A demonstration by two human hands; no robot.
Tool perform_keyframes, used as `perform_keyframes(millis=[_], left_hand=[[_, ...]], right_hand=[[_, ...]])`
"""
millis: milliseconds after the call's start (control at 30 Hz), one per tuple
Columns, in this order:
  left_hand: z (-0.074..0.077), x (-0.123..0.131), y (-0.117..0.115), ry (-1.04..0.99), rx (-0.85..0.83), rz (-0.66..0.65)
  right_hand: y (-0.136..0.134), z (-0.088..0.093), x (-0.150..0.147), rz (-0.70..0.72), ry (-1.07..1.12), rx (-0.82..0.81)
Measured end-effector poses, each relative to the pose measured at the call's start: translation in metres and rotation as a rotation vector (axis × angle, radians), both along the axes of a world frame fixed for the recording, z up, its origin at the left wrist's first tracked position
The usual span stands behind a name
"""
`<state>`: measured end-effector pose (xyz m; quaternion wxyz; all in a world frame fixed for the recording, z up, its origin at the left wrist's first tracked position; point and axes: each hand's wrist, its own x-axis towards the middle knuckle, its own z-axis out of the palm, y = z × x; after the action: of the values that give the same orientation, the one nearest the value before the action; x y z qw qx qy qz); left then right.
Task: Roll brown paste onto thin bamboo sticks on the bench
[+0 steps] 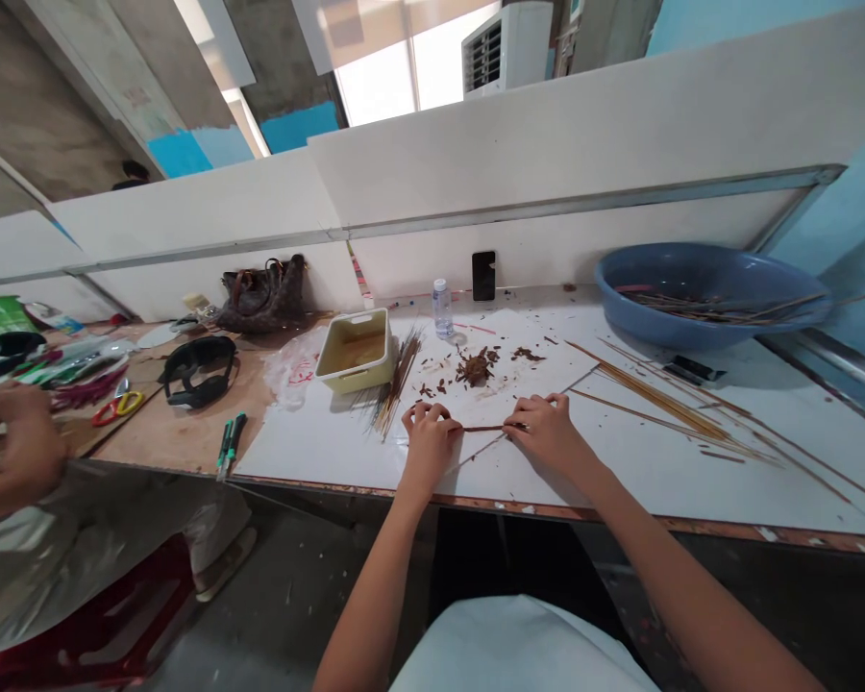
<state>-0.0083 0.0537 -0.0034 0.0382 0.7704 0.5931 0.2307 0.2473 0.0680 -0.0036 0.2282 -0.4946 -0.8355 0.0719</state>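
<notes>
My left hand (428,437) and my right hand (545,430) rest on the white table sheet (332,442), each pinching one end of a thin brown-coated stick (484,428) that lies level between them. Both hands have their fingers curled closed on it. Just beyond the stick lies a small heap of brown paste crumbs (476,367). A bundle of thin bamboo sticks (396,383) lies left of the heap, beside a cream plastic tray (356,350).
More long sticks (663,404) fan out at the right, below a blue basin (706,288) holding sticks. A small water bottle (442,308) and a dark phone (483,275) stand against the partition. At the left sit a handbag (263,293), a black headset (198,370), scissors (117,405) and another person's hand (14,442).
</notes>
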Motion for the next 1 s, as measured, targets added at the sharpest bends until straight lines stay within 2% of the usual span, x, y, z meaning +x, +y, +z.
perform_keyframes(millis=[133,333,567,800,1000], left_hand=[[0.001,0.000,-0.002,-0.012,-0.005,0.006],[0.007,-0.018,-0.021,-0.071,-0.015,0.093],[0.009,-0.031,-0.034,-0.098,-0.094,0.069],[-0.001,-0.031,-0.026,-0.073,-0.146,0.130],[0.000,-0.031,-0.022,-0.033,-0.121,0.124]], right_hand=[[0.002,0.000,0.017,-0.030,-0.040,-0.025],[0.007,-0.015,0.053,-0.152,-0.123,-0.018],[0.010,-0.022,0.063,-0.102,-0.094,-0.038],[0.003,-0.005,0.066,-0.055,-0.061,0.046],[0.004,0.015,0.070,-0.029,-0.036,0.063]])
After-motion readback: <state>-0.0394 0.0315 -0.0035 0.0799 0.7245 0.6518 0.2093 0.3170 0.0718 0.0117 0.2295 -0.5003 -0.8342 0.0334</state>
